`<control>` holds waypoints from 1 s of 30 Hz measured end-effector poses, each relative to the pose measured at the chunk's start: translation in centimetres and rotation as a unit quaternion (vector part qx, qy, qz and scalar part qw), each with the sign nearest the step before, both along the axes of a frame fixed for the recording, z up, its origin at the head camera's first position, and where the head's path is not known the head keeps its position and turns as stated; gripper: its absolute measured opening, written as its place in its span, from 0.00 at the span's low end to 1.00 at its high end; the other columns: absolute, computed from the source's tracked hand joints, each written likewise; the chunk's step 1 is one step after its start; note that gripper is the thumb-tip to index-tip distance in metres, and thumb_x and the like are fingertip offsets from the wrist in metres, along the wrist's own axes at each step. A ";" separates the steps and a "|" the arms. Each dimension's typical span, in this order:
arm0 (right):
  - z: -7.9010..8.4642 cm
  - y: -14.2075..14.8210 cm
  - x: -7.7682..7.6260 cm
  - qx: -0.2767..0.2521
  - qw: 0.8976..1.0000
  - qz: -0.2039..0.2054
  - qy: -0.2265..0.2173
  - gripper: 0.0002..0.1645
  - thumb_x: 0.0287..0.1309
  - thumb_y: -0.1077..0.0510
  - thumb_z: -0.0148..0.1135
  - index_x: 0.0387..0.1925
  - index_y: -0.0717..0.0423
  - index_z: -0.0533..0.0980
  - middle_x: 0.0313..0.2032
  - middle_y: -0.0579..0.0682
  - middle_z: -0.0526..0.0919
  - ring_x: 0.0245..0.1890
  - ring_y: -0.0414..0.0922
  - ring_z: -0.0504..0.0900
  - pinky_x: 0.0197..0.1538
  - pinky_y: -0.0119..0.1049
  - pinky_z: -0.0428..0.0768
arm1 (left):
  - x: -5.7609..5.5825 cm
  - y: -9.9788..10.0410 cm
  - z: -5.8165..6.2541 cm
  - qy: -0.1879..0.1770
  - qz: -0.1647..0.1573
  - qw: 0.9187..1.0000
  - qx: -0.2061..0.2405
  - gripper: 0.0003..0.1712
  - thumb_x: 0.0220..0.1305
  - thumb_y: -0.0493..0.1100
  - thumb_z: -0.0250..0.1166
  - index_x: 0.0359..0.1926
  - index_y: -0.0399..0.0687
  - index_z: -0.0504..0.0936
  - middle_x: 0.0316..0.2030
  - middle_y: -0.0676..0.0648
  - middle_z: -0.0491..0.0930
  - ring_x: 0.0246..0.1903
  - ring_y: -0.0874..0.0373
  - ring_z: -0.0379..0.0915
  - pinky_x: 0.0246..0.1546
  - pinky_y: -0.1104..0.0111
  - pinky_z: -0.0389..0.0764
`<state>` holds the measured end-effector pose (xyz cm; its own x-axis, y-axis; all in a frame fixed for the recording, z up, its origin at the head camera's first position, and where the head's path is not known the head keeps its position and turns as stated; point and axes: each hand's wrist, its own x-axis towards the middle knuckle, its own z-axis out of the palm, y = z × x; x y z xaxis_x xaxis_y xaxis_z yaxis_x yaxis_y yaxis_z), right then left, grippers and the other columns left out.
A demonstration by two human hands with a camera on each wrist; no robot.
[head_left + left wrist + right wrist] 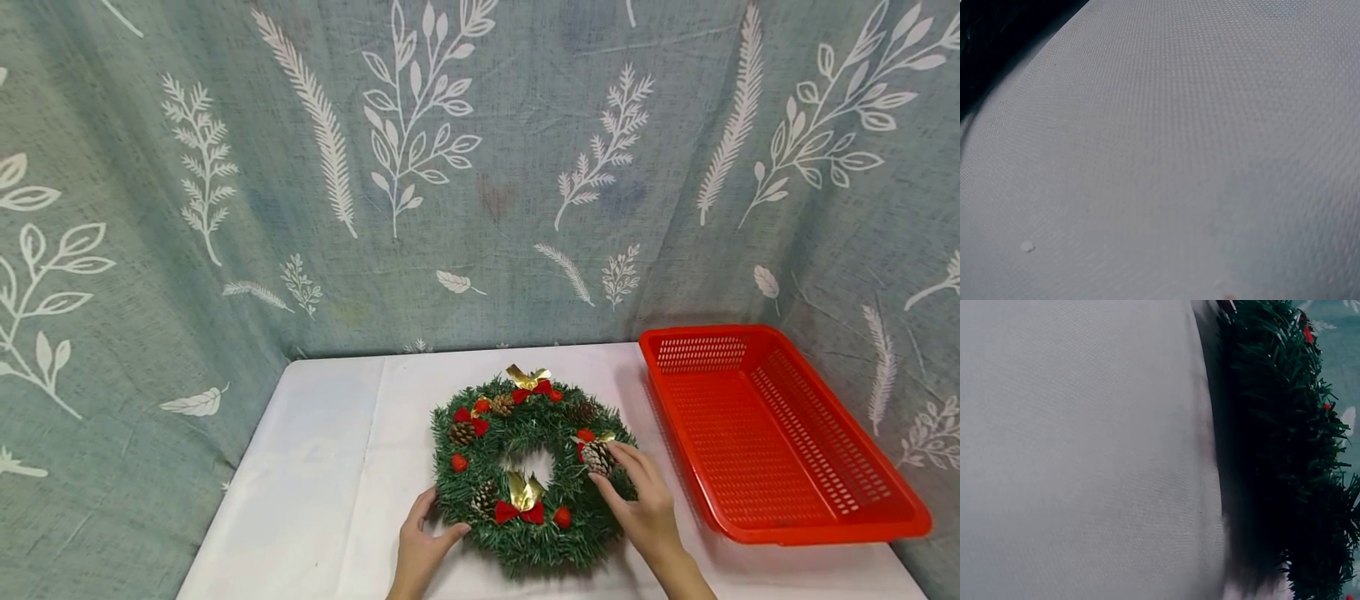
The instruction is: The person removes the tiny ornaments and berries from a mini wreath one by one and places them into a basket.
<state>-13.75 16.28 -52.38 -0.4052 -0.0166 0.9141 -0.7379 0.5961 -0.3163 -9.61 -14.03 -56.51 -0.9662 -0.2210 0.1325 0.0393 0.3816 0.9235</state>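
Observation:
A green Christmas wreath lies on the white-covered table, trimmed with red bows, gold leaves, red berries and several pine cones. At its right side my right hand pinches a white-tipped pine cone between thumb and fingers. My left hand rests against the wreath's lower left edge, thumb and forefinger spread apart and touching the greenery. The wreath shows from the side in the right wrist view. Only a dark corner of the wreath appears in the left wrist view.
A red plastic basket with perforated walls stands at the right of the table, close to the wreath. Behind and along both sides hangs a grey-green curtain with white leaf patterns.

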 end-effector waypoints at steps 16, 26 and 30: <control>1.8 2.0 -0.9 -0.032 0.997 -0.066 0.037 0.33 0.56 0.43 0.65 0.39 0.75 0.80 0.35 0.69 0.81 0.36 0.61 0.76 0.58 0.20 0.70 | 0.0 0.1 -0.3 0.004 0.004 1.000 -0.016 0.38 0.41 0.41 0.78 0.56 0.37 0.76 0.51 0.46 0.78 0.51 0.60 0.73 0.53 0.63 0.77; 2.7 3.6 -1.2 -0.062 0.992 -0.097 0.051 0.33 0.54 0.43 0.67 0.38 0.75 0.80 0.35 0.69 0.81 0.37 0.58 0.78 0.57 0.23 0.73 | 0.0 0.1 -0.4 0.016 0.003 1.000 -0.016 0.38 0.40 0.40 0.78 0.56 0.36 0.76 0.51 0.46 0.78 0.50 0.62 0.73 0.51 0.62 0.78; 2.5 4.3 -1.1 -0.070 0.990 -0.112 0.044 0.34 0.53 0.42 0.67 0.38 0.74 0.80 0.35 0.69 0.81 0.40 0.55 0.78 0.57 0.22 0.73 | 0.0 0.0 -0.2 0.009 0.002 1.000 -0.020 0.38 0.40 0.40 0.78 0.56 0.36 0.76 0.51 0.45 0.78 0.51 0.62 0.72 0.52 0.61 0.78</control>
